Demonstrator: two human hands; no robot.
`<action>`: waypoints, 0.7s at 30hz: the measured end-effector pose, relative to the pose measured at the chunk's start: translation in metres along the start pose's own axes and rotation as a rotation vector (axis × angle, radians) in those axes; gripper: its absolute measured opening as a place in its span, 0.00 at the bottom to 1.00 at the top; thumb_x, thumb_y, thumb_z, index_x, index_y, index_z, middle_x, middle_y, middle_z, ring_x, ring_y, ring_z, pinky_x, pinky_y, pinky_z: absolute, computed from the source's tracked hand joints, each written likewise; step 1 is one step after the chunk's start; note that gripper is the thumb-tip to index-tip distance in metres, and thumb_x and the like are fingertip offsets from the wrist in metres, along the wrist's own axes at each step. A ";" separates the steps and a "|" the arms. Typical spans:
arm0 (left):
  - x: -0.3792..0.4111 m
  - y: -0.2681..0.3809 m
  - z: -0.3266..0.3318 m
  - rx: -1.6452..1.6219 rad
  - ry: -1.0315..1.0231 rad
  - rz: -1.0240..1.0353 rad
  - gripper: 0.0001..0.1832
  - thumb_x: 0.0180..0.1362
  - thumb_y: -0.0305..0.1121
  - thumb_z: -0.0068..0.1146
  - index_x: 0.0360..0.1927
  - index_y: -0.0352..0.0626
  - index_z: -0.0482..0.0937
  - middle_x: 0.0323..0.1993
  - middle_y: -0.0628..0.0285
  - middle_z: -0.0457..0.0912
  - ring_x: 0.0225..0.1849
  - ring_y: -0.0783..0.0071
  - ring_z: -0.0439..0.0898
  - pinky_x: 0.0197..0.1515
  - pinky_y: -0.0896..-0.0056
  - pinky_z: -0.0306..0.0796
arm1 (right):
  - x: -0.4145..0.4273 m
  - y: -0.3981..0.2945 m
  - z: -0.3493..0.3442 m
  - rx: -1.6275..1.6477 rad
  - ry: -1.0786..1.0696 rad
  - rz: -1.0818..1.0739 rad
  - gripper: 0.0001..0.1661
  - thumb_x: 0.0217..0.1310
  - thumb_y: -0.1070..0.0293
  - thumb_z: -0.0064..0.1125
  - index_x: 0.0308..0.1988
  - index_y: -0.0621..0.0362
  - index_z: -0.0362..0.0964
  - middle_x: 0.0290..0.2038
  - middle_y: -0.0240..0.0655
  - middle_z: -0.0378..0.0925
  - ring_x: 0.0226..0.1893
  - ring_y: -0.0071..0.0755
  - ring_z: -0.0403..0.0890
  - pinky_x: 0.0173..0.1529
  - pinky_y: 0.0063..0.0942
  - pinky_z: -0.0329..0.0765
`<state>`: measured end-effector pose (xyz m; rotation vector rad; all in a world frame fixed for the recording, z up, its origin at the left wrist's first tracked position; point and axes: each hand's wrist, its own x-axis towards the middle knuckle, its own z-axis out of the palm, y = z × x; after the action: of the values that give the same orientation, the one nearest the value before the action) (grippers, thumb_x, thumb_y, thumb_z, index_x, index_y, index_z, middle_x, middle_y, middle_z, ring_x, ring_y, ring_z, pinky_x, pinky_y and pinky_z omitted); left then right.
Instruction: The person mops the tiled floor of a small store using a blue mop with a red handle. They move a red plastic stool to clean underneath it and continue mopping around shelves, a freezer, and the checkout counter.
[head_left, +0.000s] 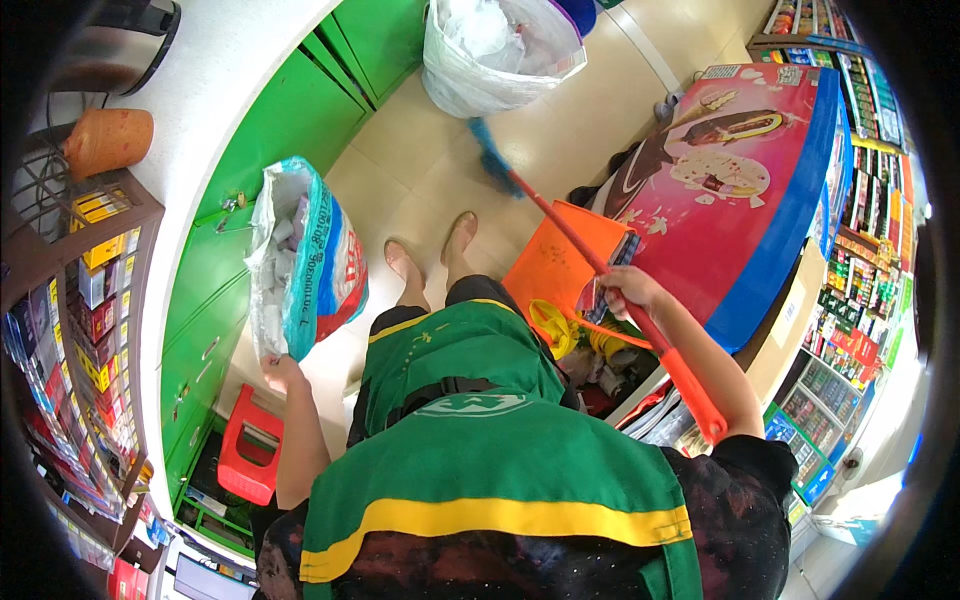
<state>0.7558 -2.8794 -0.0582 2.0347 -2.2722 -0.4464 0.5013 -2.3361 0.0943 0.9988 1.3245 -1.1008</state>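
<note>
My left hand (280, 373) grips the rim of a printed woven plastic sack (330, 262), which gapes at the top and shows crumpled white paper inside. In my right hand (628, 289) is the red handle of a broom (562, 227). Its blue bristles (491, 157) touch or nearly touch the tiled floor ahead of my feet and look slightly blurred. Just beyond the bristles stands a white plastic bag (499, 60) filled with clear and white plastic waste. An orange bin or box (559, 251) sits below the broom handle.
Green cabinets (277, 127) under a white counter (191, 142) line the left. A red plastic stool (251, 450) stands beside them. To the right is a chest freezer (720, 172) with ice-cream pictures, backed by stocked shelves (862, 300). Yellow items (555, 330) lie near my right leg.
</note>
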 end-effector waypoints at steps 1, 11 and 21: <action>-0.005 0.012 0.000 -0.011 -0.009 -0.006 0.08 0.39 0.25 0.46 0.26 0.43 0.74 0.25 0.54 0.77 0.29 0.57 0.76 0.34 0.60 0.68 | -0.013 0.003 0.006 -0.084 -0.021 -0.041 0.07 0.56 0.68 0.45 0.29 0.56 0.57 0.15 0.29 0.58 0.09 0.19 0.58 0.11 0.18 0.56; -0.029 0.064 0.019 -0.250 -0.156 0.032 0.06 0.36 0.22 0.46 0.22 0.40 0.71 0.21 0.59 0.73 0.24 0.65 0.72 0.31 0.67 0.66 | 0.071 -0.057 0.095 0.376 -0.585 0.125 0.12 0.59 0.63 0.41 0.28 0.59 0.62 0.10 0.25 0.57 0.07 0.18 0.57 0.10 0.16 0.57; -0.072 0.155 0.051 -0.525 -0.371 0.092 0.08 0.36 0.19 0.44 0.24 0.36 0.68 0.21 0.63 0.69 0.21 0.74 0.67 0.23 0.75 0.62 | 0.128 -0.056 0.035 0.751 -0.653 0.232 0.12 0.61 0.64 0.38 0.36 0.62 0.60 0.13 0.23 0.56 0.10 0.15 0.59 0.12 0.13 0.60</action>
<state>0.6034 -2.7866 -0.0577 1.6785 -2.0942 -1.3417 0.4478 -2.3863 -0.0291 1.1357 0.2453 -1.6018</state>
